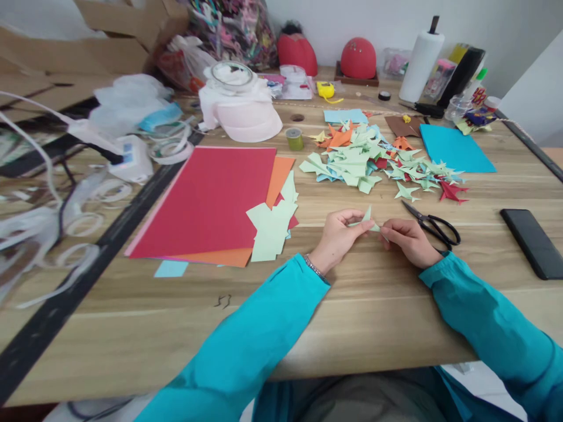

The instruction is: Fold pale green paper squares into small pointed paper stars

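Note:
My left hand (338, 235) pinches a small pale green folded paper star (368, 218), with some points sticking out past the fingers. From the other side my right hand (409, 239) closes its thumb and fingers on one point of the same piece; part of it is hidden by the fingertips. Black-handled scissors (433, 225) lie just behind my right hand, blades toward the upper left. Beyond both hands spreads a pile of folded paper pieces (352, 161), mostly pale green with some orange, blue and red.
Red paper sheets (215, 199) lie left, with pale green paper cut-outs (275, 228) on their right edge. A phone (532, 241) rests at right, blue paper (455, 147) behind. A white cap (246, 114), thread spool (294, 139) and coiled cables (79, 258) also occupy the table.

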